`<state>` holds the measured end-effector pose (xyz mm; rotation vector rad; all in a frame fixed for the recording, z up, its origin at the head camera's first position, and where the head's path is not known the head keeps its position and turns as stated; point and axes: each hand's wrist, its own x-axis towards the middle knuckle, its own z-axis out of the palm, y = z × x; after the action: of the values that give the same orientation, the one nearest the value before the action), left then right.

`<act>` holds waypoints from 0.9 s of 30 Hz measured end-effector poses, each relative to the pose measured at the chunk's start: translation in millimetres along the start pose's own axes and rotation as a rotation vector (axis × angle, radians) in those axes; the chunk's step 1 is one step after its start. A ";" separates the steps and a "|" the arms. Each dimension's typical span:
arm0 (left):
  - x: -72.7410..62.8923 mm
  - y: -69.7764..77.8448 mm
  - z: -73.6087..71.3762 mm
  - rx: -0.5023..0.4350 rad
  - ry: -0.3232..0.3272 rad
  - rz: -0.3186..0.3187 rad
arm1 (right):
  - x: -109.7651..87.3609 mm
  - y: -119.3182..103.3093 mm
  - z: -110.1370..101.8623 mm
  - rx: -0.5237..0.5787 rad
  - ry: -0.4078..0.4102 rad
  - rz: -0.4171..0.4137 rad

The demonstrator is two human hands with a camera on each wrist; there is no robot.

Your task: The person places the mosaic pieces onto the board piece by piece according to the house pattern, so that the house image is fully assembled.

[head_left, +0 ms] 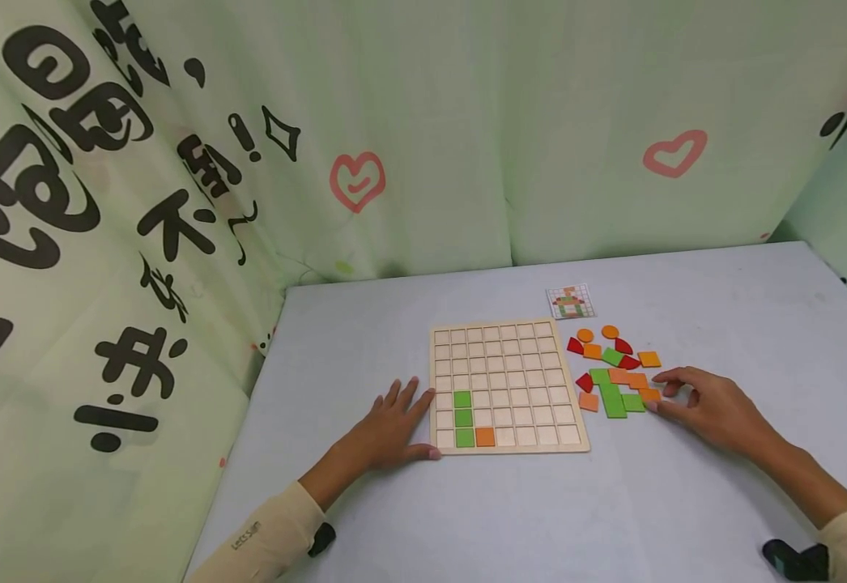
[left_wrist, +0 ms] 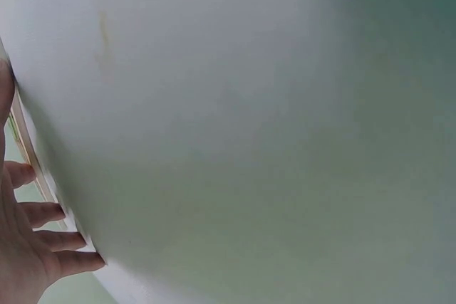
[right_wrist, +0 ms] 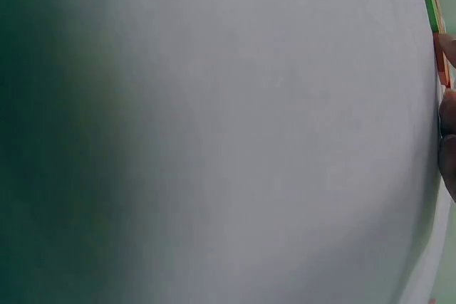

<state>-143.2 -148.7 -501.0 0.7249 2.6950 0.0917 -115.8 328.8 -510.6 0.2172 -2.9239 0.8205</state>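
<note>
A wooden grid board [head_left: 518, 372] lies on the table, with green squares [head_left: 463, 418] stacked in one column and an orange square [head_left: 485, 437] beside the lowest. My left hand [head_left: 390, 429] rests at the board's left edge, fingers spread; its fingertips [left_wrist: 78, 261] show in the left wrist view. On the right, my right hand [head_left: 708, 405] has its thumb and curled forefinger about another orange square [head_left: 649, 395] at the edge of the loose pieces. In the right wrist view, that orange square [right_wrist: 439, 62] shows between thumb and fingers.
Loose red, orange and green pieces [head_left: 612, 400] lie right of the board, some touching each other. Behind them is a small pattern card [head_left: 571, 301] with a coloured figure on a grid. A printed curtain [head_left: 423, 210] hangs along the table's back and left sides.
</note>
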 end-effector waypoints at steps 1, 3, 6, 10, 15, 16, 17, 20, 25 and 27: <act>-0.1 0.1 -0.3 -0.001 0.000 0.000 | -0.6 0.5 -0.2 -0.004 -0.003 0.000; -0.3 0.3 -0.9 -0.004 -0.001 0.000 | -1.1 1.2 -0.5 -0.005 -0.010 0.003; -0.7 0.2 -1.4 -0.003 -0.001 0.002 | -0.6 1.5 -0.6 -0.003 -0.022 0.006; -0.7 -0.4 -1.7 -0.007 0.004 0.005 | 2.4 2.0 -1.2 -0.006 -0.050 0.019; -1.0 -0.2 -2.0 -0.013 0.006 0.005 | 6.3 0.2 -3.7 0.001 -0.104 0.045; -1.1 -0.1 -2.0 -0.013 0.006 0.005 | 6.7 0.1 -4.0 0.001 -0.112 0.048; -1.2 0.0 -2.0 -0.013 0.005 0.005 | 6.9 0.3 -4.3 0.007 -0.120 0.050; -1.1 0.0 -2.0 -0.010 0.003 0.004 | 7.0 0.3 -4.4 0.012 -0.134 0.056; -0.8 0.0 -1.8 -0.010 0.003 0.007 | 6.8 0.5 -3.9 0.024 -0.150 0.068; -1.0 0.4 -2.0 -0.011 0.004 0.008 | 6.7 0.3 -4.0 0.033 -0.159 0.070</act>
<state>-142.9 -148.8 -498.7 0.7327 2.6929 0.1104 -122.2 330.5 -506.5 0.1924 -3.0832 0.9010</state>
